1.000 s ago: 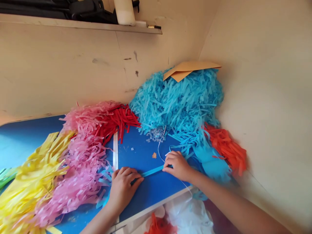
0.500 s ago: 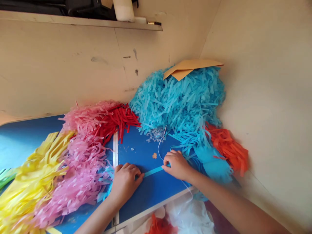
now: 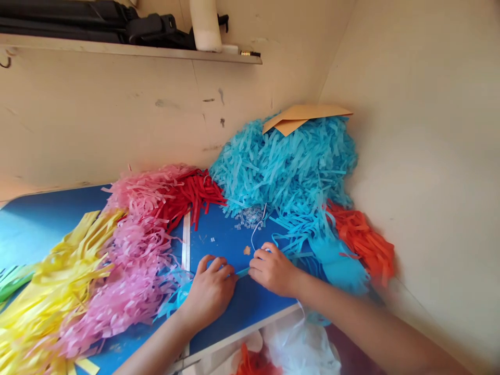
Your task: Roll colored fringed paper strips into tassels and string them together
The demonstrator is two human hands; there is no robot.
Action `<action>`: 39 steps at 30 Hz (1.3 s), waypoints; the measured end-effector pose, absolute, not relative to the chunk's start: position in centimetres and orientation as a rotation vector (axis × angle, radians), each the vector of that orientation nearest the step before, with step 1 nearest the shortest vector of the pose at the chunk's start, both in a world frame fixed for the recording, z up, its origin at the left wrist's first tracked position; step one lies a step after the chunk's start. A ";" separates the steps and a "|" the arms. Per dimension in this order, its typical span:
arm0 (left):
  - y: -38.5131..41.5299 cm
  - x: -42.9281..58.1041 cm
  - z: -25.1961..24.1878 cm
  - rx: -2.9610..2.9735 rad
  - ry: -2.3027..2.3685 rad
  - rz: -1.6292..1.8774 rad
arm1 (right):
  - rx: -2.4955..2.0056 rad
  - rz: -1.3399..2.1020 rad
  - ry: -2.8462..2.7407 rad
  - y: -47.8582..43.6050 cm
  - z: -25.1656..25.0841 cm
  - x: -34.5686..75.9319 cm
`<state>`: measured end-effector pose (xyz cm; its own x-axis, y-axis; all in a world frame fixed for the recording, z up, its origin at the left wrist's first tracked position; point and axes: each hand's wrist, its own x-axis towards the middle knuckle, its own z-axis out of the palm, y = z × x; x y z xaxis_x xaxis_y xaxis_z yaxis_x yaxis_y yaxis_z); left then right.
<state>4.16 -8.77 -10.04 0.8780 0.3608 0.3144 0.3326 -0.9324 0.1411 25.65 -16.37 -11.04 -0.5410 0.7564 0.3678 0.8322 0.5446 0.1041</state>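
Between my two hands, close above the blue table (image 3: 219,330), runs a short stretch of a light-blue paper strip (image 3: 242,273). My left hand (image 3: 213,286) is closed on its left end, with blue fringe (image 3: 177,297) beside the wrist. Fingers curled, my right hand (image 3: 271,271) grips the other end. A thin white string (image 3: 254,235) passes under or through the right hand; its exact path there is hidden. Just beyond the hands lie a small tan scrap (image 3: 247,250) and a little heap of clear plastic bits (image 3: 250,217).
A big heap of light-blue fringe (image 3: 285,166) carries a tan folded paper (image 3: 304,115). Orange fringe (image 3: 361,239) lies right; red (image 3: 195,192), pink (image 3: 128,271) and yellow fringe (image 3: 62,281) lie left. A shelf (image 3: 136,51) hangs above. White plastic (image 3: 300,346) sits below the table edge.
My hands have come closer together, so less of the blue strip shows between them. The left hand moved right and the right hand slightly left. The view has tilted up a little.
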 end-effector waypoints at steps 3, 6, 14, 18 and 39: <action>-8.6 4.4 -9.6 2.935 0.541 0.443 | -1.266 -0.424 -2.593 -15.8 -10.8 25.5; -8.4 4.4 -9.5 2.916 0.570 0.396 | -1.259 -0.396 -2.631 -15.1 -10.6 25.5; -8.1 4.5 -9.4 2.866 0.568 0.375 | -1.219 -0.358 -2.793 -14.1 -9.3 25.1; -8.5 4.6 -9.9 2.884 0.609 0.390 | -1.369 -0.127 -2.675 -13.5 -9.9 25.6; -9.9 1.5 -11.6 3.012 0.698 0.554 | -1.442 -0.173 -2.315 -17.5 -12.2 27.3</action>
<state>1.48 -9.89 -11.63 0.8391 0.4263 0.3379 0.4261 -0.9012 0.0790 27.25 -17.48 -12.20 -0.3838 0.8319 0.4008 0.8822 0.4586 -0.1070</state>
